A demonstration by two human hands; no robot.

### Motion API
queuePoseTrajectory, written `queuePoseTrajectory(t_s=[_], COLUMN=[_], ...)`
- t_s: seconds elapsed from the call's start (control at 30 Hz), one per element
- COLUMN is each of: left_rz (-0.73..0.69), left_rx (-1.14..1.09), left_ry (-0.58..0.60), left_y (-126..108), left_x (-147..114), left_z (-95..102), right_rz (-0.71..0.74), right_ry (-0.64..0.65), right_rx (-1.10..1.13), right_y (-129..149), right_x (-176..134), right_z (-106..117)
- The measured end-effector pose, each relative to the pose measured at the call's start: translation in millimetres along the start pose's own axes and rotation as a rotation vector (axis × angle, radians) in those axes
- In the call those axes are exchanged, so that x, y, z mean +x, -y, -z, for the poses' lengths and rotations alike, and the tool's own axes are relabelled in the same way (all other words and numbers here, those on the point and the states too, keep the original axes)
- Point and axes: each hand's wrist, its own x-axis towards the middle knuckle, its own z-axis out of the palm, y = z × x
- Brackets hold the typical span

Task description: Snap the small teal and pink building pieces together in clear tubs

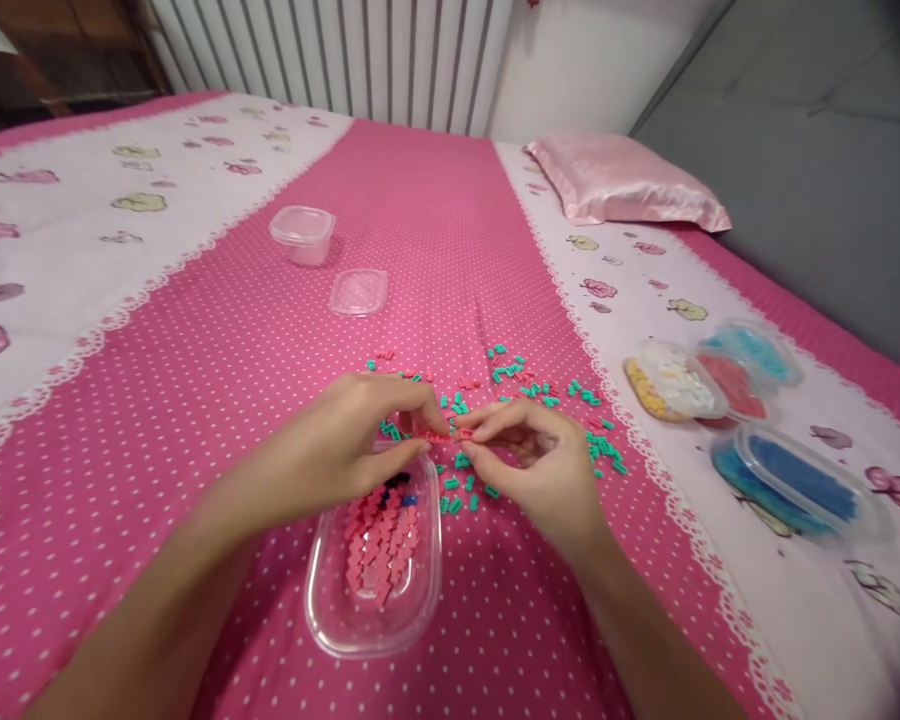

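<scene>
Both hands are closed in a pinch above the middle of the bed, fingertips nearly meeting. My left hand [364, 435] holds a small red plastic building piece [438, 437] between thumb and forefinger. Facing it, my right hand [540, 450] pinches another small red piece [463, 434]. Whether the two pieces are joined cannot be made out. Beneath my left hand, a clear plastic tray [375, 640] holds an assembled red zigzag panel [381, 550] with a few dark blue and black pieces at its far end. Loose green pieces [454, 490] and some red ones lie scattered around my fingertips.
Farther off are a lidded clear tub [302, 240] and a loose lid [359, 292]. On the right stand a tub of blue pieces [795, 485] and several tubs with yellow, white, red and turquoise contents. A pink pillow [622, 180] lies by the grey headboard [810, 170].
</scene>
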Motion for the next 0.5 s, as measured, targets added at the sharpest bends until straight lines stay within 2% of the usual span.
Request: queuePoseTrajectory(t_s=[0.13, 0.5], left_rz=[0.033, 0.049], left_rx=[-0.045, -0.138], left_ry=[-0.012, -0.081], left_y=[-3.3, -6.2], left_x=[0.0, -1.7], left_z=[-4.4, -6.0], right_rz=[0.021, 0.059], right_ry=[-0.045, -0.012], right_rx=[0.019, 0.018], right_y=[-0.6, -0.1], right_x=[-0.3, -0.1], right_z=[-2.8, -1.8])
